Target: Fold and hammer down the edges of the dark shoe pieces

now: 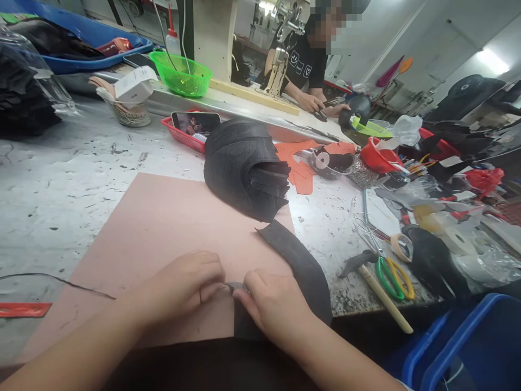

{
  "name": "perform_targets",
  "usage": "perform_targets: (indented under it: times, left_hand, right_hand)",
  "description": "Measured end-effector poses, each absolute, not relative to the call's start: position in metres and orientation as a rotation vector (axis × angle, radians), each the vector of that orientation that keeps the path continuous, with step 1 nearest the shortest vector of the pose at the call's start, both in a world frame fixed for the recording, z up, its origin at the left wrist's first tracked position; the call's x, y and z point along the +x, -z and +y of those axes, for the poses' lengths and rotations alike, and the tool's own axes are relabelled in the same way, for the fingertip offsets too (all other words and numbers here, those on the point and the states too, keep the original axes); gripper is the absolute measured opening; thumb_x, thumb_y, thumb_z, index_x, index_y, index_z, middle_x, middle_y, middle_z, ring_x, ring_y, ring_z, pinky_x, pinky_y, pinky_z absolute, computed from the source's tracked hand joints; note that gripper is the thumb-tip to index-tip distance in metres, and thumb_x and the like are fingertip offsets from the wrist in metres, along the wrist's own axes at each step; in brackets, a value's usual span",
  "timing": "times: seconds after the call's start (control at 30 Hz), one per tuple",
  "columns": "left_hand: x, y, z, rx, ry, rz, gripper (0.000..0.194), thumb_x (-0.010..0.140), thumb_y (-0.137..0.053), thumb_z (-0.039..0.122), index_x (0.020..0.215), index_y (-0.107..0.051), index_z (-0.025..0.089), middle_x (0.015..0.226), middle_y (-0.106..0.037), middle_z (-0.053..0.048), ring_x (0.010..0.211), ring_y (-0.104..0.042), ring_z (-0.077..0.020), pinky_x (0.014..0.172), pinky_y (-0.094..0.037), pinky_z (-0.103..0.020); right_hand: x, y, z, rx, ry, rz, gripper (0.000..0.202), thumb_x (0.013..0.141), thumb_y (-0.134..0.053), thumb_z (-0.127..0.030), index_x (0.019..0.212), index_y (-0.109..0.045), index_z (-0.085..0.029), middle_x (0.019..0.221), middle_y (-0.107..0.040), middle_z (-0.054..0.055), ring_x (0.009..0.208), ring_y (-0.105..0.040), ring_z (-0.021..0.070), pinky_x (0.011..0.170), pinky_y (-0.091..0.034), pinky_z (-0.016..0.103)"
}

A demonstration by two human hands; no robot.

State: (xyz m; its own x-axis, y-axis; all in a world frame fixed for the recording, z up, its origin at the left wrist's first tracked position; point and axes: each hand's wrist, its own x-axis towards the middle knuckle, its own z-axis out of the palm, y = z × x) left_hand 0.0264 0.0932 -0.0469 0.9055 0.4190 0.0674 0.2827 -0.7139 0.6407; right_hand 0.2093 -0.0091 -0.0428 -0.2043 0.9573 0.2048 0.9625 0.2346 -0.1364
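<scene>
From the head view: bent low over a pink board (pixel 171 217), both bare hands, fingertips nearly meeting. With the left hand (pixel 197 277), fingers curled in a tight pinch at a small dark bit of edge; with the right hand (pixel 274 298), thumb and forefinger closed on 1 curved black piece (pixel 311 271). Lying partly under the right hand and forearm, then sweeping round to just beside a stack of black pieces (pixel 240 168). Cannot tell exactly how much between the left fingertips, hidden by knuckles. Running in from the left toward the left forearm, a thin black cord (pixel 57 279); cannot tell whether joined to the piece.

As for progress, apparently only 1 short stretch in hand. Looking flat and perhaps unworked along the visible remainder, so probably mostly left to do. Hard to judge whether finished or waiting, in the stack.
</scene>
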Motion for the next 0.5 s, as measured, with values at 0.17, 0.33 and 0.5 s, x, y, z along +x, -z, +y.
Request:
perform_targets:
  times: [0.17,0.33,0.5]
  left_hand:
    - [0.021,0.052,0.099,2.4,-0.452,0.678,0.025,0.089,-0.035,0.024,0.072,-0.052,0.019,0.067,-0.052,0.001,0.061,-0.049,-0.0116,0.057,-0.037,-0.022]
    - [0.019,0.056,0.109,2.392,-0.575,0.756,0.024,0.09,-0.039,0.032,0.076,-0.055,0.021,0.069,-0.055,0.002,0.062,-0.051,-0.0118,0.058,-0.039,-0.022]
    - [0.024,0.053,0.108,2.398,-0.534,0.834,0.029,0.089,-0.038,0.036,0.073,-0.057,0.022,0.066,-0.056,0.002,0.06,-0.052,-0.0125,0.056,-0.04,-0.021]
  right_hand:
    - [0.217,0.047,0.02,-1.804,0.183,-2.2,0.02,0.084,-0.059,-0.038,0.077,-0.06,-0.019,0.073,-0.063,0.003,0.068,-0.054,0.0166,0.058,-0.033,0.028]
    - [0.248,0.046,0.013,-1.772,0.239,-2.043,0.042,0.087,-0.052,-0.046,0.115,-0.057,-0.016,0.109,-0.062,0.011,0.097,-0.054,0.0242,0.083,-0.04,0.037]
    - [0.304,0.064,-0.035,-2.195,0.006,-1.601,0.046,0.084,-0.049,-0.033,0.126,-0.049,-0.015,0.104,-0.064,0.013,0.096,-0.057,0.0296,0.083,-0.044,0.046]
